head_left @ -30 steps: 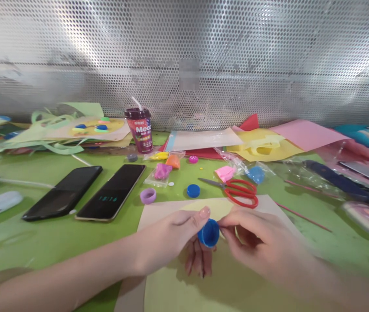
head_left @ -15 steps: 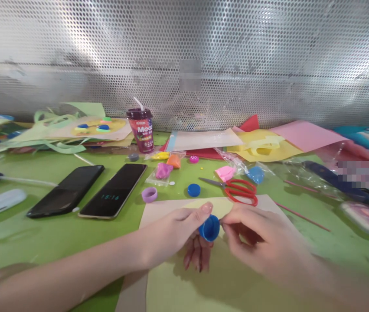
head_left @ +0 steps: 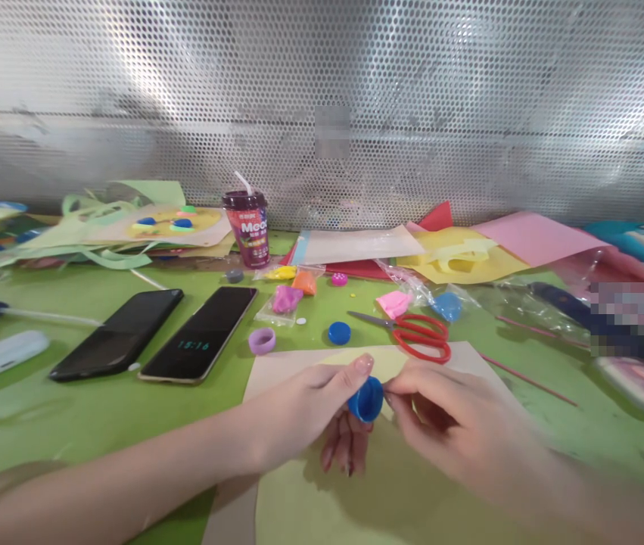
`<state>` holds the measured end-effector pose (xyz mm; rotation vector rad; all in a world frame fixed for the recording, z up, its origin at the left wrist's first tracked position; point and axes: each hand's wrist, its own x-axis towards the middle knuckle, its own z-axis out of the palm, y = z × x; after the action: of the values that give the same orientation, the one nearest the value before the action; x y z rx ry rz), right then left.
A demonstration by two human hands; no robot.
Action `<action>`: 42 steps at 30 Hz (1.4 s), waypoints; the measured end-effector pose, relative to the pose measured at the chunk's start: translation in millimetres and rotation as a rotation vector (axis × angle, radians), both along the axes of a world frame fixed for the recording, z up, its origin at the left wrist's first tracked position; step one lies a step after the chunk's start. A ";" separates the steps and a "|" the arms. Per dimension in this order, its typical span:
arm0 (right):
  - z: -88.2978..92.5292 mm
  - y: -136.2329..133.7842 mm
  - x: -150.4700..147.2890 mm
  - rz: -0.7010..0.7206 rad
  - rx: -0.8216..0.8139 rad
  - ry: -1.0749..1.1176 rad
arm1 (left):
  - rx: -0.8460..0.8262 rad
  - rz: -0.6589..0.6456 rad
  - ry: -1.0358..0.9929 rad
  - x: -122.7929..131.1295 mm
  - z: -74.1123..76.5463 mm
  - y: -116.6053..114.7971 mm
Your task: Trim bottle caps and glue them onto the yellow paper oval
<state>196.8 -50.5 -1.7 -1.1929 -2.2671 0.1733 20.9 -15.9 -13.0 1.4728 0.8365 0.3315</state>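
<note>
Between the thumb and fingers of my left hand (head_left: 322,409) is a small blue bottle cap (head_left: 365,400), its hollow side turned toward me. Close to the cap's right side, my right hand (head_left: 440,409) pinches something thin and dark, mostly hidden by its fingertips. Both hands are above a pale yellow sheet (head_left: 356,499) on the table. Past them lie a second blue cap (head_left: 339,332), a purple ring-like cap (head_left: 262,341) and red-handled scissors (head_left: 421,333) with slightly parted blades.
Two black phones (head_left: 200,333) lie at the left. Bagged clay lumps (head_left: 286,299) are farther back, near a purple drink cup (head_left: 247,229) with a straw. Coloured paper (head_left: 503,242) lines the perforated metal wall (head_left: 322,76). Thin pink sticks (head_left: 529,380) lie to the right.
Almost nothing differs. Both hands keep their hold around the blue cap, and the view has shifted very slightly.
</note>
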 end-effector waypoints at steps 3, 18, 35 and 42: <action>-2.1 0.5 1.2 -0.014 -0.010 -0.011 | 0.004 0.008 0.009 0.2 0.6 -0.7; -2.3 0.3 1.7 -0.014 -0.038 -0.002 | 0.003 0.024 -0.030 0.5 -4.3 -0.5; -6.7 1.1 4.5 -0.039 0.016 -0.017 | -0.010 0.032 -0.024 2.3 -5.2 0.6; -2.6 -0.3 0.6 -0.043 -0.022 -0.011 | -0.020 0.036 -0.026 1.2 -6.3 -0.2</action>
<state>197.4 -50.9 -4.3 -1.2562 -2.2524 0.1755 22.1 -16.0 -19.3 1.4328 0.8439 0.3678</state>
